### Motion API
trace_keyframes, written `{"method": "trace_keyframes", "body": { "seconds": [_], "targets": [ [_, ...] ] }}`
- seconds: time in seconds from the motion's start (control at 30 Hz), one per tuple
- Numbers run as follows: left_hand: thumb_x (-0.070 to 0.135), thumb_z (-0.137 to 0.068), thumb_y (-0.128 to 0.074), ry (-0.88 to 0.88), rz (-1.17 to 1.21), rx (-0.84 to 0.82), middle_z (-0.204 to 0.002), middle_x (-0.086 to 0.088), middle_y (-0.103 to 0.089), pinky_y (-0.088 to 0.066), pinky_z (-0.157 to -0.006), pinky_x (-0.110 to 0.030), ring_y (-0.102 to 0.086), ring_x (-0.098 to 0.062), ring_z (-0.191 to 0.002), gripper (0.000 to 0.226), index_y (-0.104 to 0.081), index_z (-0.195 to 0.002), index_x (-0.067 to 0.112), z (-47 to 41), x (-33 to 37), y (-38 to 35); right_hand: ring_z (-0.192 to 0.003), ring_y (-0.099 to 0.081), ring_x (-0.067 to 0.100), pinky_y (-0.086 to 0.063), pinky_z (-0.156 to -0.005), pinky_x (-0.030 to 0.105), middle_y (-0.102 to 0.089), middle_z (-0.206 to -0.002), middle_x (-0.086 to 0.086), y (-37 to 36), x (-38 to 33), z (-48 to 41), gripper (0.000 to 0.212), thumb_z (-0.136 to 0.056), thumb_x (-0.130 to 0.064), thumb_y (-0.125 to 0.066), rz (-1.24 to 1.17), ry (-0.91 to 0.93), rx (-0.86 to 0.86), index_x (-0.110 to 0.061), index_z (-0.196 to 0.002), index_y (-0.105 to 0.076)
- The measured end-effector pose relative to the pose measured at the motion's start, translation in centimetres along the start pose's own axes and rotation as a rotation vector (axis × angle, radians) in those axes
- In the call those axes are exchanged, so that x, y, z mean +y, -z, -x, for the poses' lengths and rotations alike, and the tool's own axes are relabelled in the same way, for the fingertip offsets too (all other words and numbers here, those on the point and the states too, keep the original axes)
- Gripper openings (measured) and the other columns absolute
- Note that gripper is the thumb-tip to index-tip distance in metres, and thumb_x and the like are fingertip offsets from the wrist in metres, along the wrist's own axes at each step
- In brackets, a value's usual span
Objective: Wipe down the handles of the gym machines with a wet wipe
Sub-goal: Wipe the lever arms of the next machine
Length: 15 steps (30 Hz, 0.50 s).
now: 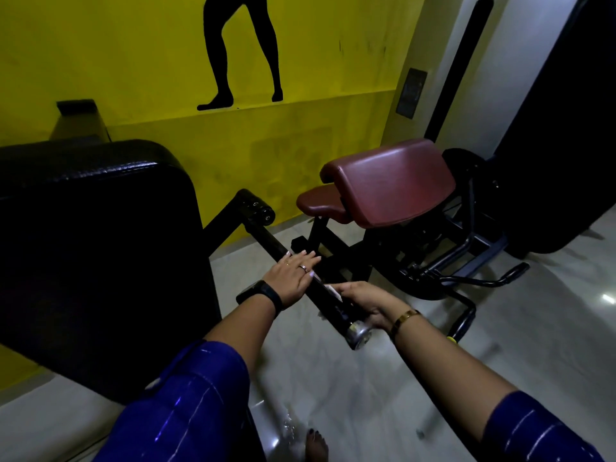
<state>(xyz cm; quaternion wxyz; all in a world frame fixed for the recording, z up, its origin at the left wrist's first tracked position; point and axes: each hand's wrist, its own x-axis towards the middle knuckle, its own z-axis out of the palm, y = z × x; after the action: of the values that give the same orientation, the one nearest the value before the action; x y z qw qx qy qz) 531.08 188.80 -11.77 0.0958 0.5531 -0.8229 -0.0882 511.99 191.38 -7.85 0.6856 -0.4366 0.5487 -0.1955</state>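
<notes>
Beside a yellow wall [133,61], a person works on the black handle bar [266,237] of a gym machine. The left hand [295,273] rests on top of the bar near its middle, its fingers [308,259] straight and spread and holding nothing. A ring [303,268] and a dark wristband [263,295] show on that hand and wrist. Just down the bar, towards its silver end cap [359,332], the right hand [365,303] curls its fingers round the bar, gripping a white wet wipe [334,292] pressed against it. A gold bracelet [405,318] circles that wrist. Left of the bar stands a large black pad [96,208]. Beyond the bar, on its right, sits a maroon padded seat [390,185]. Pale glossy floor [333,378] lies beneath the bar.
</notes>
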Motion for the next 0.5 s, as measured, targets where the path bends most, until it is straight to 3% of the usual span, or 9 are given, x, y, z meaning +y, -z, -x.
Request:
{"method": "trace_keyframes", "body": {
  "seconds": [0.07,0.13,0.23,0.33,0.4,0.43,0.5],
  "targets": [
    [0.034,-0.105,-0.018,-0.004,0.009,-0.002,-0.162,0.001,-0.018,0.002,-0.118,-0.029,-0.011,-0.013,-0.15,0.051,-0.02,-0.155,0.023,-0.1,-0.1,-0.1,-0.073,-0.07,0.03,-0.057,-0.061,0.032,-0.068,-0.095,0.027,0.8,0.2,0.1,0.028,-0.096,0.002,-0.045,0.028,-0.041,0.002,0.001,-0.117,-0.065],
    [0.037,-0.102,-0.014,-0.005,0.012,-0.002,-0.162,0.002,-0.018,0.002,-0.118,-0.029,-0.011,-0.013,-0.149,0.054,-0.021,-0.154,0.023,-0.1,-0.2,-0.1,-0.072,-0.067,0.027,-0.056,-0.066,0.033,-0.068,-0.087,0.02,1.6,0.0,0.3,0.023,-0.094,-0.004,-0.053,0.217,-0.075,0.026,0.005,-0.109,-0.068],
    [0.03,-0.107,-0.024,-0.005,0.028,0.012,-0.162,0.002,-0.017,0.002,-0.118,-0.029,-0.009,-0.013,-0.15,0.048,-0.02,-0.155,0.024,-0.2,-0.3,-0.3,-0.059,-0.053,0.019,-0.045,-0.057,0.029,-0.057,-0.074,0.016,2.4,-1.6,1.0,0.026,-0.088,-0.006,-0.052,0.631,-0.057,0.068,0.011,-0.105,-0.064],
    [0.029,-0.107,-0.027,-0.017,0.044,0.024,-0.163,0.003,-0.013,0.003,-0.118,-0.027,-0.003,-0.014,-0.15,0.049,-0.017,-0.155,0.025,-0.2,-0.4,-0.3,-0.049,-0.046,0.015,-0.038,-0.049,0.024,-0.053,-0.062,0.011,2.0,-4.0,2.2,0.023,-0.082,-0.005,-0.049,0.86,-0.017,0.125,0.008,-0.087,-0.068],
    [0.029,-0.107,-0.031,-0.008,0.104,0.048,-0.163,0.001,-0.013,0.003,-0.118,-0.026,-0.001,-0.016,-0.151,0.05,-0.019,-0.155,0.023,-0.1,-0.7,-0.3,-0.038,-0.036,0.009,-0.031,-0.042,0.019,-0.046,-0.051,0.004,1.4,-5.2,2.6,0.024,-0.085,-0.002,-0.048,0.84,0.036,0.181,-0.002,-0.069,-0.065],
    [0.029,-0.106,-0.032,0.006,0.134,0.065,-0.163,0.0,-0.013,0.002,-0.118,-0.026,-0.001,-0.017,-0.151,0.05,-0.019,-0.155,0.022,-0.1,-0.9,-0.3,-0.04,-0.039,0.006,-0.031,-0.043,0.019,-0.05,-0.052,0.001,1.1,-5.4,2.6,0.024,-0.087,-0.001,-0.05,0.77,0.098,0.207,-0.007,-0.071,-0.067],
    [0.028,-0.107,-0.031,0.051,0.17,0.092,-0.163,-0.002,-0.014,0.001,-0.118,-0.026,-0.001,-0.017,-0.151,0.05,-0.02,-0.154,0.02,0.0,-1.4,-0.4,-0.067,-0.058,0.008,-0.044,-0.057,0.02,-0.069,-0.081,0.002,0.3,-5.4,1.7,0.022,-0.089,-0.004,-0.056,0.629,0.251,0.307,-0.013,-0.1,-0.074]
  ]
}}
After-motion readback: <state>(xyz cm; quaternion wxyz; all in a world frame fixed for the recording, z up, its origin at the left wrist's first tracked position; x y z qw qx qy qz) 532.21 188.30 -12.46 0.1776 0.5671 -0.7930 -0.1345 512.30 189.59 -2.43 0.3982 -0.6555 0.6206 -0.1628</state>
